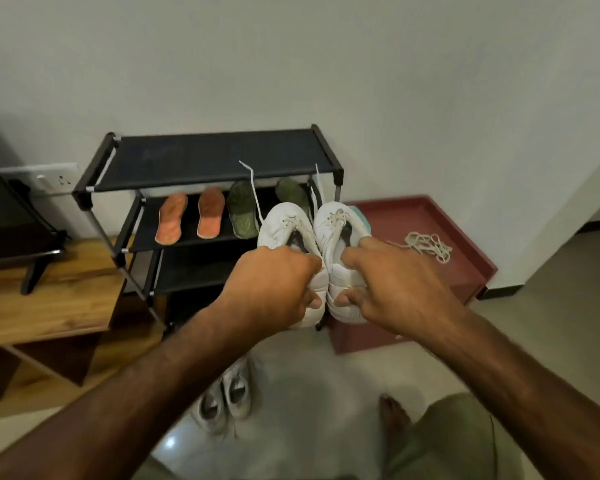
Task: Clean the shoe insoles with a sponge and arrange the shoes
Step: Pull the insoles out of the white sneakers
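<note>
I hold a pair of white sneakers side by side in the air in front of a black shoe rack [208,157]. My left hand [271,289] grips the heel of the left white sneaker [284,226], and my right hand [395,289] grips the heel of the right white sneaker [336,223]. Their laces fly upward. On the rack's middle shelf lie two orange insoles [187,218] and two green insoles [243,211]. Another pair of white shoes [226,400] stands on the floor below my arms. No sponge is visible.
A maroon tray [447,220] on the floor to the right of the rack holds a loose bundle of laces [426,245]. A wooden bench [42,299] with a dark object on it stands at the left. A wall socket [54,180] is behind it.
</note>
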`<state>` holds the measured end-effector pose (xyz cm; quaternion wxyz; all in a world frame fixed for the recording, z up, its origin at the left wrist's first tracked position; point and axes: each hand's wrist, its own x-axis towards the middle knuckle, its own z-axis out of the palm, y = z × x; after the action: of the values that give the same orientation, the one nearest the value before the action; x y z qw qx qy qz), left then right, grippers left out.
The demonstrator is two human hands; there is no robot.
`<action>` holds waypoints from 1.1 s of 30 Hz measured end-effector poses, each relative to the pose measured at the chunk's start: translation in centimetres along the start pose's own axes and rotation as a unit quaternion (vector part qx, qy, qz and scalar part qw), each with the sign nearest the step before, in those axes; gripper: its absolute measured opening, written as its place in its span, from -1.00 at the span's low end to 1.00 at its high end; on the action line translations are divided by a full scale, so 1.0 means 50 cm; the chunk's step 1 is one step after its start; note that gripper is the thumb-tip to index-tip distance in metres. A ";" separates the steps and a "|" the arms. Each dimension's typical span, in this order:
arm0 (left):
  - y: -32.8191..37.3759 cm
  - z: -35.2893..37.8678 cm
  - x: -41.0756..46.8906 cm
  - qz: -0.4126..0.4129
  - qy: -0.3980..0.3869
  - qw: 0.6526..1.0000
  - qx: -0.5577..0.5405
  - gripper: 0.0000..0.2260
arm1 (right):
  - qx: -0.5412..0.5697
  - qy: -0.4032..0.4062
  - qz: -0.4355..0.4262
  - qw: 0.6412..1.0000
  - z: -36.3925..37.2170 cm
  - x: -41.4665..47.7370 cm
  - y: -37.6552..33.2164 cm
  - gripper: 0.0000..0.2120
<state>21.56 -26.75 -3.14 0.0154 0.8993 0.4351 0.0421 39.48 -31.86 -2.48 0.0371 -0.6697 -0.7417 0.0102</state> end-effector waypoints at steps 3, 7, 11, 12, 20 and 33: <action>0.008 0.095 -0.020 -0.011 -0.064 0.998 -0.005 -0.76 | 0.006 -0.063 -0.009 0.998 0.090 -0.012 0.002 -0.65; -0.008 0.237 -0.026 -0.037 -0.156 0.986 -0.047 -0.75 | 0.041 -0.147 -0.007 0.988 0.227 -0.005 0.002 -0.64; -0.034 0.392 -0.016 -0.053 -0.232 0.968 -0.076 -0.70 | 0.082 -0.229 0.005 0.970 0.383 0.022 0.008 -0.69; -0.040 0.425 -0.014 -0.055 -0.245 0.965 -0.079 -0.70 | 0.097 -0.245 0.010 0.965 0.416 0.028 0.010 -0.70; -0.104 0.668 0.029 -0.075 -0.330 0.933 -0.119 -0.70 | 0.182 -0.354 0.015 0.917 0.682 0.117 0.045 -0.61; -0.209 0.908 0.173 -0.118 -0.376 0.917 -0.069 -0.64 | 0.183 -0.364 0.027 0.913 0.937 0.294 0.072 -0.51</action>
<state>22.80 -13.06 -48.49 0.2446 0.7878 0.4959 -0.2714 38.34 -15.25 -48.84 -0.1143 -0.6205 -0.6709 0.3896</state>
